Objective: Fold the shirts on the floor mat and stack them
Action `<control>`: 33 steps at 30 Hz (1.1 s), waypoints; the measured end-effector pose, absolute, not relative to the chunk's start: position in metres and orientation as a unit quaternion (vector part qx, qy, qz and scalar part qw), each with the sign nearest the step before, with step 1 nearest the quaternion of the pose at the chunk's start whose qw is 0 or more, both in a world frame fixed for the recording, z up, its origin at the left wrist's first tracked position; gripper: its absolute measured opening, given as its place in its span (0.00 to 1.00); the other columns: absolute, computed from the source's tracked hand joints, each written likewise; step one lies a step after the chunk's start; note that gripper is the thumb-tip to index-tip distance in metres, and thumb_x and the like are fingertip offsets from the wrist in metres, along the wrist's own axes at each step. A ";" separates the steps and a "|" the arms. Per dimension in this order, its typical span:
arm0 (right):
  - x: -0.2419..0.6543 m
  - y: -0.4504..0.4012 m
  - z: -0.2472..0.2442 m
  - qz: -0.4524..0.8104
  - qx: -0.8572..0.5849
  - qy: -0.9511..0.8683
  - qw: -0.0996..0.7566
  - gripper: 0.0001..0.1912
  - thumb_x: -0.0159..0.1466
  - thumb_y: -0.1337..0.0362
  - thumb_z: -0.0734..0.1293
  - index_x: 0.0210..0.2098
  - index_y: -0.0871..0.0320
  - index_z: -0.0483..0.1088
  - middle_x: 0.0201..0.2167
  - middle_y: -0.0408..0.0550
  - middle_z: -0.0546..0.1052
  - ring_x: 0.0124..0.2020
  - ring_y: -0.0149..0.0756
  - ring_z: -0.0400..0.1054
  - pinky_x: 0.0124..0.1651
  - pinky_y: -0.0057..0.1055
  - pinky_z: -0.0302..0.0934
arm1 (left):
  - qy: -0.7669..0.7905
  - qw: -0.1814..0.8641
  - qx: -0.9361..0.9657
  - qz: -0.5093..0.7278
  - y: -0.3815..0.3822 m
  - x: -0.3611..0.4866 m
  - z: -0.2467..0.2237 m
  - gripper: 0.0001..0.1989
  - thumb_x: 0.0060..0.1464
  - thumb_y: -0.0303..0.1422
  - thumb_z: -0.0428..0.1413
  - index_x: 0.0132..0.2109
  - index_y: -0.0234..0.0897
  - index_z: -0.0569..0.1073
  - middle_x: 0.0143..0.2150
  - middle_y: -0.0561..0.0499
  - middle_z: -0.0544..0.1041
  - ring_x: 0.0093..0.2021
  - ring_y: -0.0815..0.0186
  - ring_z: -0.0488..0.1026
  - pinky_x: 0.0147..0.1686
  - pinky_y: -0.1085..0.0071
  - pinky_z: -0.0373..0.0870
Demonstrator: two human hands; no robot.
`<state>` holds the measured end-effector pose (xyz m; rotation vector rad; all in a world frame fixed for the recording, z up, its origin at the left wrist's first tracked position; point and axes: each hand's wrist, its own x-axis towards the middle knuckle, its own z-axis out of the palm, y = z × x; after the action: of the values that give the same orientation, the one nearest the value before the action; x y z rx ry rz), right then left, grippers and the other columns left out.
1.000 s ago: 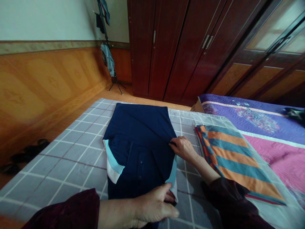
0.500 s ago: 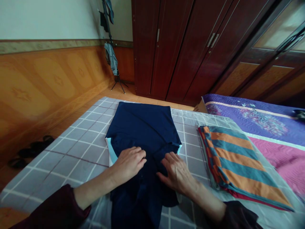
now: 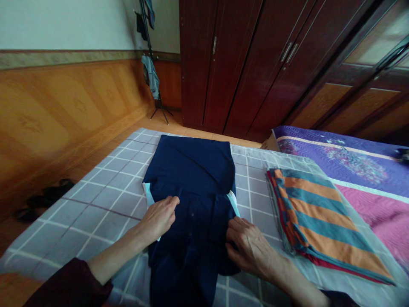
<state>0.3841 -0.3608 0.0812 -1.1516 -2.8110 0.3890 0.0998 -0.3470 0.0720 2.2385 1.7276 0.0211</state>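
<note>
A dark navy polo shirt (image 3: pixel 194 162) lies on the checked bedsheet in front of me, its upper part folded over and its buttons showing near the middle. Pale blue and white strips show at both of its sides. On the left of the shirt, my left hand (image 3: pixel 161 217) is closed, with fingertips pinched on the cloth. My right hand (image 3: pixel 247 243) grips the right edge below the pale strip, fingers curled round the fabric. Some of the cloth under both hands is hidden.
Folded clothes with an orange and teal striped top (image 3: pixel 319 209) lie to the right on the checked sheet (image 3: pixel 105 179). Beyond stands a purple and pink bed (image 3: pixel 358 162). Dark wardrobes (image 3: pixel 236 64) and a coat stand (image 3: pixel 150 68) are at the back; shoes (image 3: pixel 47 196) lie left.
My right hand has moved outward and toward me, drawing the shirt's right side inward so more of its pale strip shows. My left hand has shifted slightly left.
</note>
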 end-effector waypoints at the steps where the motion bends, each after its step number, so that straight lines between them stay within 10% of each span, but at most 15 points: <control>1: 0.385 -0.359 0.082 0.132 -0.378 -0.915 0.045 0.04 0.59 0.69 0.63 0.28 0.57 0.66 0.30 0.46 0.68 0.34 0.35 0.62 0.36 0.32 0.56 | 0.604 0.170 0.779 0.015 -0.346 0.099 0.073 0.15 0.55 0.22 0.45 0.47 0.37 0.66 0.42 0.47 0.74 0.43 0.63 0.74 0.43 0.69 0.67; 14: 0.386 -0.313 0.066 -0.029 -0.484 -0.864 0.133 0.19 0.64 0.69 0.58 0.54 0.62 0.64 0.48 0.55 0.71 0.47 0.44 0.62 0.46 0.36 0.62 | 0.548 0.214 0.808 0.018 -0.348 0.098 0.070 0.19 0.53 0.23 0.43 0.52 0.37 0.66 0.42 0.47 0.74 0.43 0.62 0.73 0.43 0.67 0.66; 21: 0.409 -0.298 0.055 -0.102 -0.577 -0.807 0.066 0.11 0.62 0.69 0.59 0.40 0.61 0.71 0.31 0.52 0.71 0.38 0.46 0.63 0.39 0.37 0.60 | 0.551 0.212 0.807 0.021 -0.354 0.090 0.069 0.19 0.53 0.23 0.42 0.51 0.38 0.65 0.43 0.47 0.75 0.42 0.61 0.74 0.41 0.66 0.67; 27: 0.406 -0.332 0.062 -0.128 -0.528 -0.819 0.187 0.24 0.61 0.69 0.59 0.56 0.67 0.60 0.48 0.60 0.68 0.47 0.48 0.60 0.47 0.41 0.61 | 0.560 0.212 0.800 0.028 -0.354 0.092 0.070 0.18 0.55 0.25 0.44 0.52 0.38 0.65 0.44 0.47 0.75 0.43 0.61 0.74 0.43 0.65 0.68; 33: 0.387 -0.362 0.065 0.028 -0.493 -0.863 0.106 0.08 0.61 0.66 0.60 0.29 0.58 0.69 0.30 0.50 0.71 0.33 0.40 0.66 0.32 0.32 0.59 | 0.560 0.202 0.804 0.000 -0.350 0.097 0.073 0.19 0.54 0.25 0.45 0.53 0.36 0.66 0.45 0.45 0.75 0.45 0.59 0.74 0.45 0.64 0.68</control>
<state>0.3875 -0.3618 0.0647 -1.4516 -2.5433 0.0829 0.0975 -0.3505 0.0730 2.2442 1.5622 0.0004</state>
